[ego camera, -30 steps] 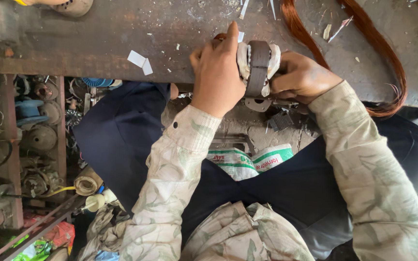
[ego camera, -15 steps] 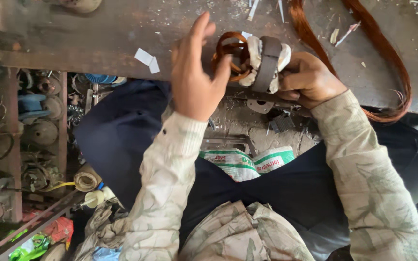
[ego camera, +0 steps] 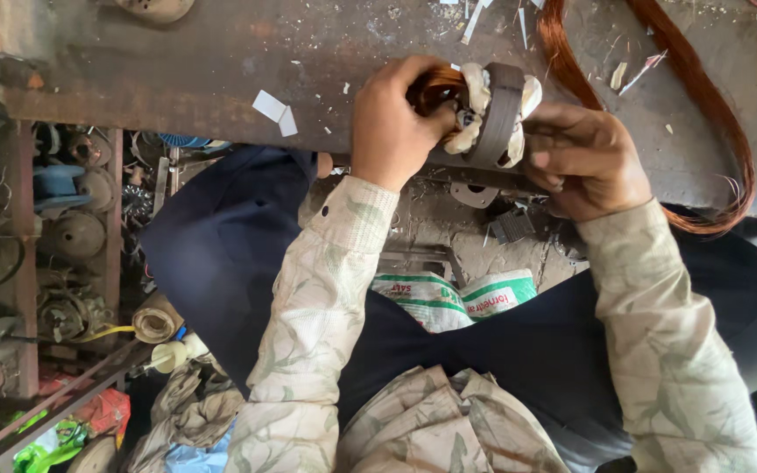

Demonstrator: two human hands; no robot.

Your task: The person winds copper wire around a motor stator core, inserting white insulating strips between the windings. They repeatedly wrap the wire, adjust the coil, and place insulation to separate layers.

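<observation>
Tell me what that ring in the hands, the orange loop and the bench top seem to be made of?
Ring: probably dull grey steel, padded with white cloth or paper. Orange loop: likely enamelled copper wire, glossy reddish strands. Bench top: looks like rusty, scuffed metal plate, though worn wood is possible. Left hand and right hand hold the ring.

Left hand [ego camera: 393, 123] hides copper coil [ego camera: 438, 86]; wire loop [ego camera: 703, 105] cut off at top edge.

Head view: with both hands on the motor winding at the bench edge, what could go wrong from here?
1. The stator ring sits at the workbench edge; it could slip off toward the lap.
2. The left hand presses on the copper coil; thin wire might kink or prick fingers.
3. The loose copper wire loop lies beside the right hand and may snag.
</observation>
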